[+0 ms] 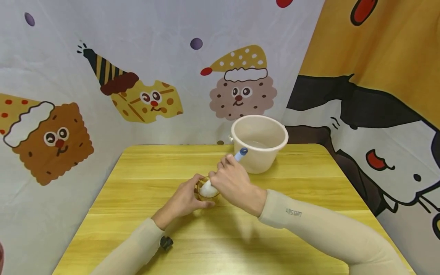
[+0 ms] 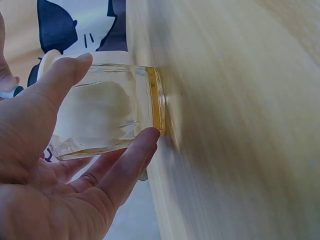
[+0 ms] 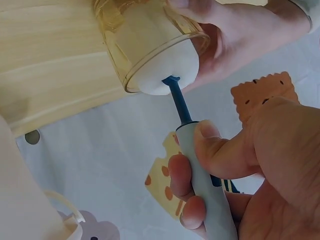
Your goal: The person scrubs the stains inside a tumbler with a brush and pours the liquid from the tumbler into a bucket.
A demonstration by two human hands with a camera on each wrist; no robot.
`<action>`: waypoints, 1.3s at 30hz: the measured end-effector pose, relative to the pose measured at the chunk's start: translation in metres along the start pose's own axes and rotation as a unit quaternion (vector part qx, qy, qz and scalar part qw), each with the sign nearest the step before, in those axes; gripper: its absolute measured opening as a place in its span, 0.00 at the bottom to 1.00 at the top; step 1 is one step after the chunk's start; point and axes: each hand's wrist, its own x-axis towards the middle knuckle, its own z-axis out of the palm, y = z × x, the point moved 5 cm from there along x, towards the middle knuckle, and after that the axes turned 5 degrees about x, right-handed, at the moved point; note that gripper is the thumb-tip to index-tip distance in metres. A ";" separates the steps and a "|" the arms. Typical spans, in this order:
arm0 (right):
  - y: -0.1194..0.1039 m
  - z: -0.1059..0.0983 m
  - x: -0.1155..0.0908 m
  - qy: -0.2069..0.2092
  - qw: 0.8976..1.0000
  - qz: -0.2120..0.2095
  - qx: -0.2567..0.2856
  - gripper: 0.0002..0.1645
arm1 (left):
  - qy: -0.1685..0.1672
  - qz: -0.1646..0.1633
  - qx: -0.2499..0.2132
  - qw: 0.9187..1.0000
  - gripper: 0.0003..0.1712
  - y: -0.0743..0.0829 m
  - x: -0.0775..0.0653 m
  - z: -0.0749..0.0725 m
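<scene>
My left hand [image 1: 185, 196] holds a clear amber-tinted glass [image 2: 156, 100], thumb on one side and fingers on the other. The glass's base is close to the tabletop; whether it touches cannot be told. My right hand [image 1: 233, 183] grips the pale blue-grey handle [image 3: 189, 142] of a sponge cup brush, its fingers curled round it and the thumb along it. The brush's white sponge head [image 3: 172, 67] sits inside the glass, partly bulging at the mouth. A dark blue neck [image 3: 180, 102] joins head to handle. In the head view, the handle's dark blue end [image 1: 243, 151] points up and right.
A cream bucket [image 1: 256, 152] stands at the back of the wooden table [image 1: 144, 183], just beyond the right hand. A cartoon-printed cloth [image 1: 154, 46] hangs behind and around the table. A small black object [image 1: 166, 243] is at the left wrist.
</scene>
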 end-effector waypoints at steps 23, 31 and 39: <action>0.019 0.010 -0.013 -0.017 0.993 0.047 0.107 0.18 | 0.001 -0.010 -0.002 1.000 0.51 0.000 0.001 -0.002; 0.020 0.015 -0.012 -0.008 0.991 0.054 0.120 0.16 | -0.001 -0.011 -0.003 1.000 0.51 0.000 0.001 -0.001; 0.018 0.019 -0.012 -0.012 0.991 0.064 0.119 0.20 | -0.005 -0.011 -0.009 1.000 0.50 0.001 0.001 -0.001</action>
